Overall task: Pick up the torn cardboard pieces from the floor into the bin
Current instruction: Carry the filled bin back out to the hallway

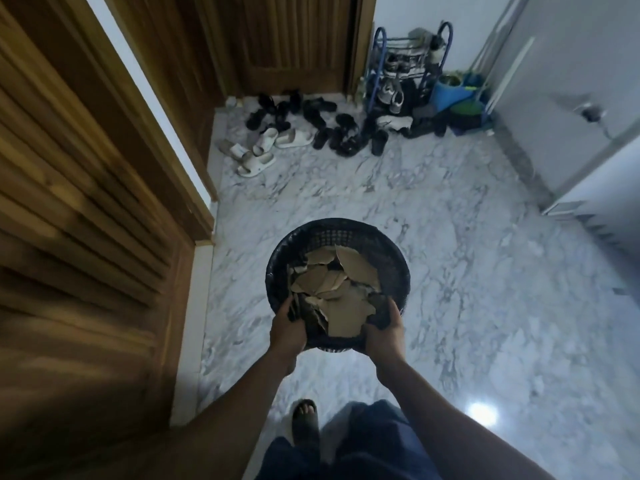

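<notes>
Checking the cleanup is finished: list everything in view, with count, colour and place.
bin: one, black mesh, centre, above the floor
cardboard pieces: many, brown, torn, inside the bin
floor: white-grey marble
louvred doors: brown wood, left side and far wall
shoes and sandals: many, black and pale, scattered by the far door
shoe rack: one, blue frame, far wall, holding shoes
tub: one, blue, right of the rack
foot: one visible, in a dark sandal, bottom centre
left hand: grips the bin's near rim
right hand: grips the bin's near rim
</notes>
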A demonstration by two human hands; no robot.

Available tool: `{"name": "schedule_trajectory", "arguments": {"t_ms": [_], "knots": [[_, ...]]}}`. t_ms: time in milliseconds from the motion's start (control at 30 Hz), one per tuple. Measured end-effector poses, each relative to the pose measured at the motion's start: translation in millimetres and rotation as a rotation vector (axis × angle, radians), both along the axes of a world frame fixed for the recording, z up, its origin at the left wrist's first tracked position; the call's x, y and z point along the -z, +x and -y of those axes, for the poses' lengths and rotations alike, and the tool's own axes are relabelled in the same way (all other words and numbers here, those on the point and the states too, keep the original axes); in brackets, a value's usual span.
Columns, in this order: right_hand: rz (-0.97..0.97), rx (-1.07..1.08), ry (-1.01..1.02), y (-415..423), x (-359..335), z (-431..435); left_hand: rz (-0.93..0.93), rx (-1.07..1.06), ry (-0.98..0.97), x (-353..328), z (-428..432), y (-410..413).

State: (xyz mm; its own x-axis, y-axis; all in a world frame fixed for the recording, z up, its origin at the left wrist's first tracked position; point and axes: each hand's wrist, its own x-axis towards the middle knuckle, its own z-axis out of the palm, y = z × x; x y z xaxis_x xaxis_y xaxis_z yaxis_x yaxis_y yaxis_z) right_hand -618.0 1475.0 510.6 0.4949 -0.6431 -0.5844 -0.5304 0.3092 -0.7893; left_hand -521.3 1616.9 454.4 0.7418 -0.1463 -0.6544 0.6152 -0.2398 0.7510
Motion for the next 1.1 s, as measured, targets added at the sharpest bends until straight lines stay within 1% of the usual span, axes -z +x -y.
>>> {"name": "schedule_trajectory", "arguments": {"t_ms": [133,200,267,367,467,567,667,767,900,1000,1100], "knots": [[-0.022,0.07,-0.126,54.8,13.2,45.2,-0.003,-0.049,-0.015,5.9,68.6,58.4],[0.005,0.125,-0.087,84.6,16.1,71.6,0.04,-0.031,-0.011,12.2,109.9,83.4],[0.044,0.205,0.039,115.6,18.5,106.7,0.082,0.006,-0.004,19.4,151.1,108.4],[0.022,0.27,0.127,155.3,25.1,168.3,0.115,0.061,0.011,24.0,211.1,148.7],[0.036,0.305,0.162,192.5,25.1,229.4,0.132,0.077,0.015,-0.8,273.0,185.4],[0.049,0.311,0.147,230.4,22.6,292.4,0.115,0.136,0.031,-17.4,333.0,222.0],[0.04,0.322,0.115,259.0,18.5,351.2,0.158,0.216,0.102,-28.9,387.3,256.5],[0.049,0.34,0.128,286.2,17.6,403.6,0.183,0.223,0.135,-34.6,444.2,294.6],[0.037,0.354,0.111,329.3,27.6,474.9,0.105,0.237,0.126,-17.5,522.9,352.0],[0.047,0.398,0.118,369.1,38.9,533.0,0.168,0.291,0.133,-0.1,582.4,392.6],[0.046,0.473,0.151,409.3,41.1,593.7,0.153,0.328,0.099,12.3,648.0,435.3]]}}
